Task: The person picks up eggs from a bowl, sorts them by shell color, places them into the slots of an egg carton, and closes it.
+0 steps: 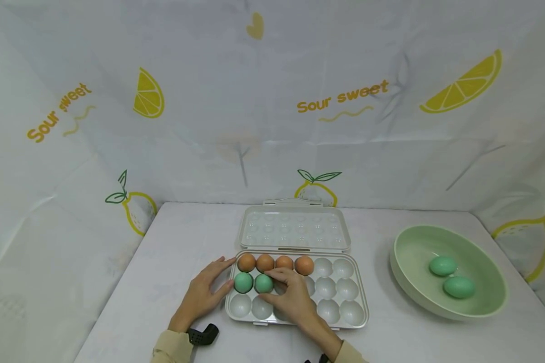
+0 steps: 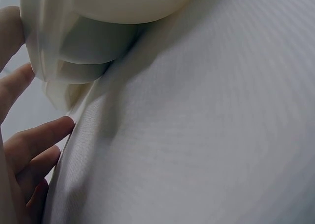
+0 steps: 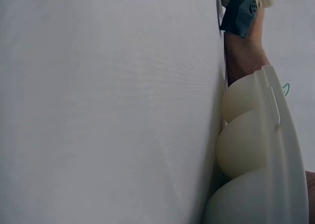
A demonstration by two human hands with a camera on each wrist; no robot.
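A: Head view, your grip?
B: Your right hand (image 1: 295, 297) pinches a green egg (image 1: 263, 284) in the egg tray (image 1: 325, 288); brown eggs (image 1: 265, 263) sit just beyond the grip, a bowl (image 1: 418, 292) well right. Your left hand (image 1: 203, 291), unclenched, touches the tray's left edge.
A: Left wrist?
B: Your fingers (image 2: 14, 88) meet its rim.
A: Right wrist?
B: Tray underside; your grip cannot be judged there.

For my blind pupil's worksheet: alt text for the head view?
The fingers of a right hand grip a green egg in an open egg tray, near another green egg and four brown eggs; the left hand touches the tray. At right, a green bowl holds two green eggs.
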